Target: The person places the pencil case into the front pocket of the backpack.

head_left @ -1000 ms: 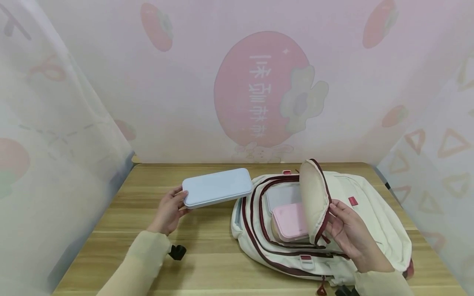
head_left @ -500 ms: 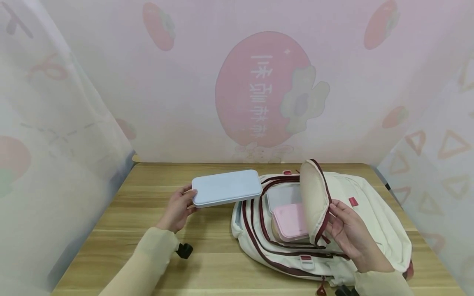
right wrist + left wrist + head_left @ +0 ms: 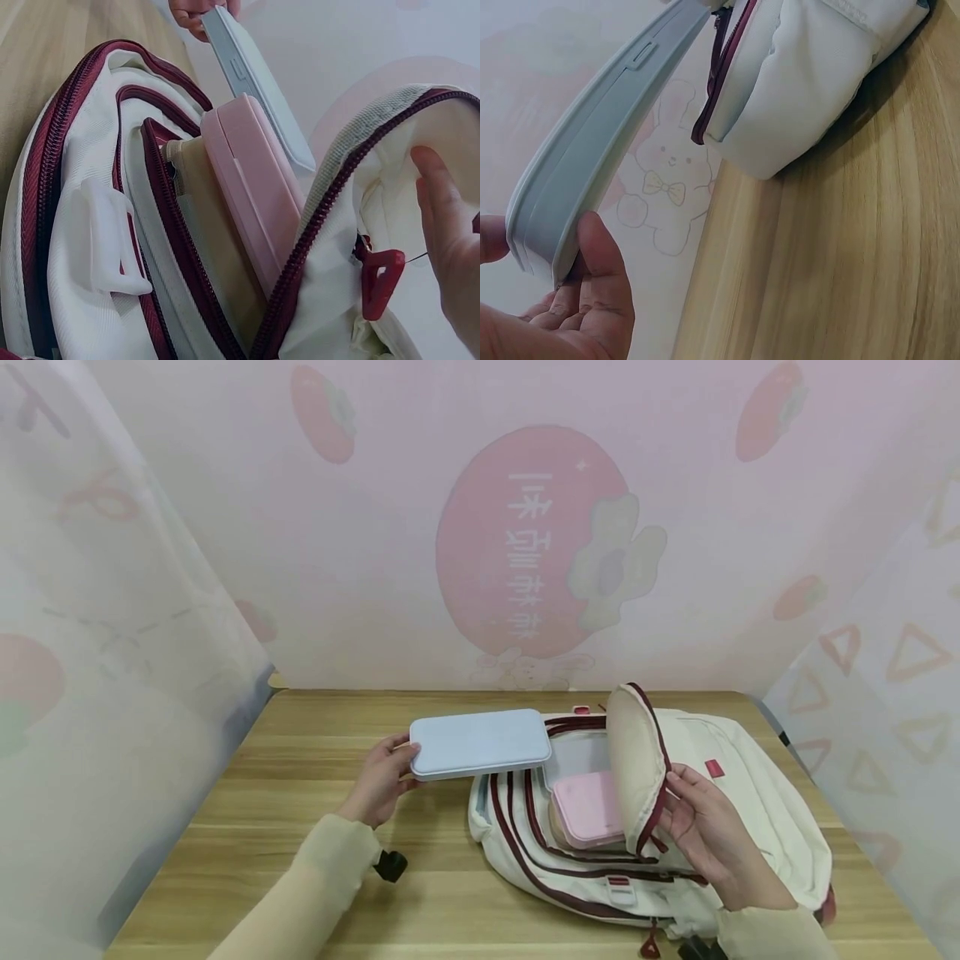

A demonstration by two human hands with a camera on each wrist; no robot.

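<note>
My left hand pinches the left end of a flat light-blue plastic case. The left wrist view shows thumb and fingers on either side of that end, and a small latch on the case's long edge. Its right end hangs over the open front pocket of a cream backpack lying on the table. With its fingertips, my right hand holds the maroon-zipped pocket flap raised. Inside the pocket are a pink plastic box and a pale grey flat thing, partly hidden by the flap.
Wooden table surface stretches left of the backpack. A patterned curtain hangs behind and at both sides. A red zipper pull dangles from the flap, and a white buckle sits on the bag's side.
My left hand has carried the light-blue case rightward, and its right end now overlaps the pocket's edge. My right hand and the raised flap have stayed in place.
</note>
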